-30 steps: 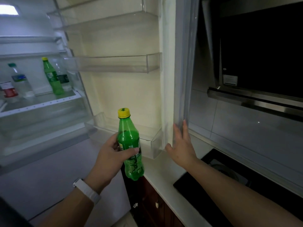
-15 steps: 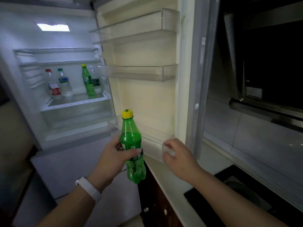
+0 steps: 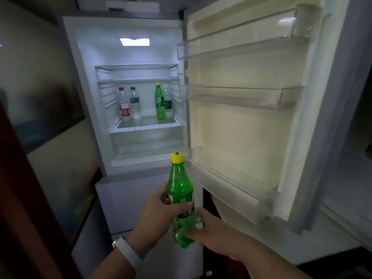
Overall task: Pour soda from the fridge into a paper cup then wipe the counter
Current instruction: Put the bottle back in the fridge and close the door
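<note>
A green soda bottle (image 3: 180,190) with a yellow cap stands upright in front of the open fridge (image 3: 130,141), low in the middle of the head view. My left hand (image 3: 159,216) is wrapped around its labelled middle from the left; a white band sits on that wrist. My right hand (image 3: 213,232) has come in from the right, with thumb and fingers closed on the bottle's lower part. No paper cup is in view.
The fridge door (image 3: 241,127) stands wide open to the right, its clear shelves bare. Inside on a lit shelf stand a second green bottle (image 3: 160,103), a red-labelled bottle (image 3: 124,105) and a water bottle (image 3: 135,103). A pale counter (image 3: 342,228) and a black cooktop (image 3: 342,262) lie at the right.
My right hand has left the fridge door's edge and come down onto the bottle's lower part. The view has swung left, bringing the fridge interior into the centre.
</note>
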Available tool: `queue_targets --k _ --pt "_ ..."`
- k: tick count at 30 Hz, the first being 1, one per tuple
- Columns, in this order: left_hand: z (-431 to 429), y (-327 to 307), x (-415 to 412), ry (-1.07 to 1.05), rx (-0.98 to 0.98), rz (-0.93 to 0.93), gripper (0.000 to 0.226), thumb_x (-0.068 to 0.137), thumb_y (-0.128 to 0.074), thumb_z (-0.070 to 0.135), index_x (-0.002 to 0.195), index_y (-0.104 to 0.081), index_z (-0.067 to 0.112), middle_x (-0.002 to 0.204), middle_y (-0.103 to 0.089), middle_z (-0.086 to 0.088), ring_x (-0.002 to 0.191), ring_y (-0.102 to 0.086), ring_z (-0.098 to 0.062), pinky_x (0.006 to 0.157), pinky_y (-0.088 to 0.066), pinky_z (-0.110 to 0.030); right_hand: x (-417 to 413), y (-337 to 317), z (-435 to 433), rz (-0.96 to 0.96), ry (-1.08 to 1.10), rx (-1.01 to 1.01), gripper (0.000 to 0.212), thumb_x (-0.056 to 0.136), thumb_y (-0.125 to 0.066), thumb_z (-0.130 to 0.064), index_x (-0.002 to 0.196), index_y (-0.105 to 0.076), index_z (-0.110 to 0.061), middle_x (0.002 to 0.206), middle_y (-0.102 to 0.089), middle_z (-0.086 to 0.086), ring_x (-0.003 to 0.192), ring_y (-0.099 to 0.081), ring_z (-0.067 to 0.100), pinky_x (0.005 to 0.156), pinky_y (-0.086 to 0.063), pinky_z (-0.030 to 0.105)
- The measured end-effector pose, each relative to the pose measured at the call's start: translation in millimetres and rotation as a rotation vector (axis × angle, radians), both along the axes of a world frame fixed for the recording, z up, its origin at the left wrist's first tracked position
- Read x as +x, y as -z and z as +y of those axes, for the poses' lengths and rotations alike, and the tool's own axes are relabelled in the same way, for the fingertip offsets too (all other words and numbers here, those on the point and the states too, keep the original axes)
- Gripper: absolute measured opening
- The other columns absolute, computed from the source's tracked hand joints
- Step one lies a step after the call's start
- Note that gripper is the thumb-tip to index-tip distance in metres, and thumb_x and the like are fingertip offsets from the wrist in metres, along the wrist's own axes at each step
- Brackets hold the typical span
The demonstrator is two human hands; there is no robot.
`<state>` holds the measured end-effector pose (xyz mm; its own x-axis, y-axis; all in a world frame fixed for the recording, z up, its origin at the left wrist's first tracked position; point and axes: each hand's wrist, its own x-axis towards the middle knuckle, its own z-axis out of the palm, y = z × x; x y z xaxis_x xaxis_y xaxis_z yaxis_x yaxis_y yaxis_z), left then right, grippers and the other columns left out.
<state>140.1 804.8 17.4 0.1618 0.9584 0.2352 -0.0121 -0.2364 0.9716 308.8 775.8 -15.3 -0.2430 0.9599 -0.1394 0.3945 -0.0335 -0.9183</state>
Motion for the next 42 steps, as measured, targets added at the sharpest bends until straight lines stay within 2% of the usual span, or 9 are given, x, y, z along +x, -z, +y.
queue_targets --k 4,8,10,13,15,24,34,38,42 --pt "42.2 -1.4 -30.9 -0.025 -0.009 0.000 0.052 0.055 -0.084 0.005 0.102 -0.070 0.018 0.092 -0.077 -0.004 0.082 -0.072 -0.016 0.068 -0.056 -0.023 -36.3 -2.1 46.8 0.062 -0.027 -0.081 0.021 0.086 -0.069 -0.027 0.102 -0.057 -0.029 0.110 -0.062 0.000 0.089 -0.060 0.015 0.073 -0.048 0.026" --pt "90.0 -8.7 -67.3 -0.023 -0.013 0.006 0.042 0.066 -0.079 -0.013 0.098 -0.071 0.013 0.086 -0.077 -0.006 0.075 -0.071 -0.013 0.063 -0.055 -0.020 -73.5 -11.7 96.5 0.057 -0.028 -0.116 0.029 0.081 -0.070 -0.035 0.105 -0.054 -0.033 0.114 -0.062 -0.004 0.101 -0.063 0.017 0.090 -0.051 0.035" --pt "113.2 -13.4 -85.0 -0.019 -0.002 -0.005 0.046 0.064 -0.081 -0.012 0.101 -0.071 0.015 0.089 -0.077 -0.006 0.079 -0.072 -0.015 0.065 -0.056 -0.022 -91.7 -16.7 119.5 0.059 -0.034 -0.109 0.031 0.078 -0.071 -0.038 0.104 -0.054 -0.034 0.114 -0.063 -0.003 0.102 -0.062 0.015 0.090 -0.050 0.034" --pt "147.2 -20.6 -107.5 -0.003 0.033 -0.023 0.050 0.056 -0.084 0.002 0.101 -0.071 0.017 0.091 -0.077 -0.007 0.081 -0.072 -0.017 0.068 -0.056 -0.026 -116.4 -21.0 151.6 0.061 0.015 -0.102 0.061 0.062 -0.072 -0.048 0.116 -0.052 -0.032 0.118 -0.063 -0.004 0.106 -0.064 0.017 0.092 -0.053 0.038" --pt "168.1 -25.5 -119.4 -0.012 0.041 -0.027 0.056 0.050 -0.086 0.014 0.103 -0.071 0.017 0.093 -0.076 -0.008 0.083 -0.071 -0.021 0.071 -0.056 -0.030 -130.2 -24.2 170.6 0.080 0.029 -0.084 0.062 0.062 -0.071 -0.045 0.118 -0.052 -0.029 0.117 -0.064 -0.003 0.107 -0.064 0.018 0.090 -0.054 0.038" --pt "241.6 -72.0 -152.9 -0.031 0.040 -0.028 0.052 0.059 -0.084 0.013 0.109 -0.068 0.020 0.101 -0.075 -0.009 0.095 -0.071 -0.030 0.087 -0.057 -0.052 -163.0 -65.2 255.4 0.126 0.056 -0.024 0.035 0.081 -0.070 -0.020 0.113 -0.056 -0.023 0.108 -0.067 0.007 0.099 -0.066 0.020 0.079 -0.056 0.032" --pt "346.9 -124.5 -161.9 -0.117 0.066 0.012 0.028 0.075 -0.079 0.005 0.097 -0.068 0.019 0.090 -0.076 -0.003 0.089 -0.073 -0.023 0.077 -0.060 -0.038 -175.7 -114.5 383.2 0.083 -0.043 0.019 0.038 0.087 -0.064 -0.021 0.123 -0.052 -0.021 0.113 -0.067 0.011 0.106 -0.064 0.028 0.089 -0.054 0.040" --pt "397.5 -131.0 -164.6 -0.175 0.077 0.035 0.031 0.074 -0.078 0.003 0.098 -0.066 0.020 0.089 -0.076 -0.002 0.087 -0.073 -0.023 0.074 -0.060 -0.036 -183.4 -120.0 440.2 0.093 -0.078 0.009 0.030 0.087 -0.065 -0.019 0.114 -0.054 -0.024 0.114 -0.066 0.012 0.107 -0.063 0.030 0.093 -0.054 0.041" --pt "445.4 -135.8 -166.8 -0.220 0.082 0.058 0.032 0.074 -0.078 0.000 0.096 -0.066 0.019 0.090 -0.076 -0.005 0.088 -0.072 -0.027 0.077 -0.061 -0.040 -190.8 -123.5 493.6 0.112 -0.095 0.029 0.018 0.086 -0.065 -0.017 0.098 -0.059 -0.028 0.108 -0.068 0.012 0.090 -0.063 0.024 0.080 -0.054 0.036"
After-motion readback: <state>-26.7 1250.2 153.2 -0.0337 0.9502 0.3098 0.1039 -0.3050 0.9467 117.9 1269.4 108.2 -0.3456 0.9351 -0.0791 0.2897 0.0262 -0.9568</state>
